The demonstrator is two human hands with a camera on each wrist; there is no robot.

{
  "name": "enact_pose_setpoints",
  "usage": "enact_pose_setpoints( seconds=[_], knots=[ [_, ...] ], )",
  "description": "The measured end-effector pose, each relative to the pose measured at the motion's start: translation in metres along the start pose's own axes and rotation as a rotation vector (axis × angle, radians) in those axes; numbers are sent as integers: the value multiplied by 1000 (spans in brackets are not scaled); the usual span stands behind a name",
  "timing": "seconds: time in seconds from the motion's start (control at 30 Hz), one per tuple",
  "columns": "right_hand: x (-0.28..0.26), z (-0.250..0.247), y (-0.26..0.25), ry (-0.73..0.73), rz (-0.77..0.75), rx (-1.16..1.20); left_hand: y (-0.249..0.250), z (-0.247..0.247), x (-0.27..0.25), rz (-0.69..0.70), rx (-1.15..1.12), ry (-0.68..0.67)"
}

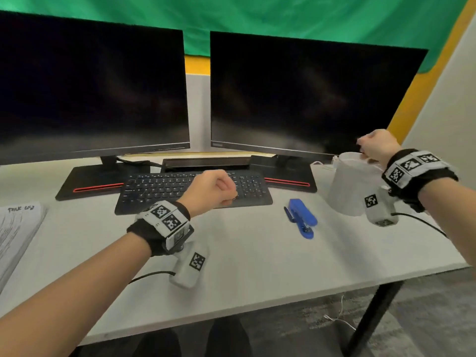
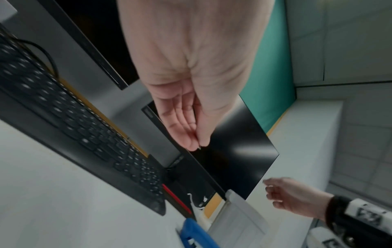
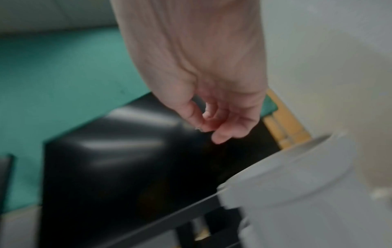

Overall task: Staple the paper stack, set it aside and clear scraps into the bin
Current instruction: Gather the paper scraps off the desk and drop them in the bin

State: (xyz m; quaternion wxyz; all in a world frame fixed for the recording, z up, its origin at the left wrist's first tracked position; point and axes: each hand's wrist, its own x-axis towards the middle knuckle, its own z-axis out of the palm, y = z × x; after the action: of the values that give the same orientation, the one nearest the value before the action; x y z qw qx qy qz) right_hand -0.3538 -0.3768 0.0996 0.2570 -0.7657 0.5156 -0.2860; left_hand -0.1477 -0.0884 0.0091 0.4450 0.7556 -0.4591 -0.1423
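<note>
The paper stack (image 1: 18, 235) lies flat at the far left edge of the white desk (image 1: 244, 258), well apart from both hands; its top sheet is white, covered in faint printed lines, with a handwritten note near the upper corner, and the layered edges of many sheets show along its right side. The blue stapler (image 1: 302, 218) lies closed on the desk just right of the black keyboard (image 1: 193, 191), with a dark blue pen (image 1: 289, 214) touching its left side. The white bin (image 1: 354, 184) stands on the desk at the right, in front of the right monitor (image 1: 309, 94), a round tapered pail with a thin lip. The right hand (image 1: 377, 149) hangs over the bin's rim, fingers curled inward; the right wrist view shows the thumb and fingertips (image 3: 220, 138) drawn together on something tiny and pale, too blurred to name. The left hand (image 1: 210, 188) hovers above the keyboard, its fingers pressed against the thumb, pinching a small thin sliver, possibly a staple (image 2: 199, 148), at their tips.
</note>
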Motion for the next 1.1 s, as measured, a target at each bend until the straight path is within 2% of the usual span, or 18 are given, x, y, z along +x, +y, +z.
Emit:
enact_pose_setpoints(
  seconds=[0.03, 0.1, 0.17, 0.23, 0.37, 0.43, 0.57, 0.73, 0.9, 1.1],
  knots=[
    [11, -6, 9, 48, -3, -175, 8, 5, 6, 8, -45, 28],
    [23, -10, 20, 53, -15, -453, 23, 17, 19, 29, -100, 73],
    [31, -6, 28, -8, -28, -606, 39, 31, 34, 56, -131, 91],
    [37, -2, 32, -50, -38, -633, 58, 47, 51, 102, -138, 83],
    [50, -1, 37, -72, -72, -573, 95, 86, 93, 185, -95, 65],
    [52, -3, 43, -96, -100, -448, 113, 111, 117, 210, -80, 60],
    [46, -17, 57, 54, -144, -334, 149, 157, 154, 232, -63, 32],
    [4, -34, 82, 134, -197, -264, 179, 201, 180, 241, 13, -17],
    [-40, -38, 93, 102, -200, -106, 182, 219, 193, 225, 137, -185],
    [-57, -31, 92, 64, -198, -47, 186, 215, 195, 272, 226, -238]
  ],
)
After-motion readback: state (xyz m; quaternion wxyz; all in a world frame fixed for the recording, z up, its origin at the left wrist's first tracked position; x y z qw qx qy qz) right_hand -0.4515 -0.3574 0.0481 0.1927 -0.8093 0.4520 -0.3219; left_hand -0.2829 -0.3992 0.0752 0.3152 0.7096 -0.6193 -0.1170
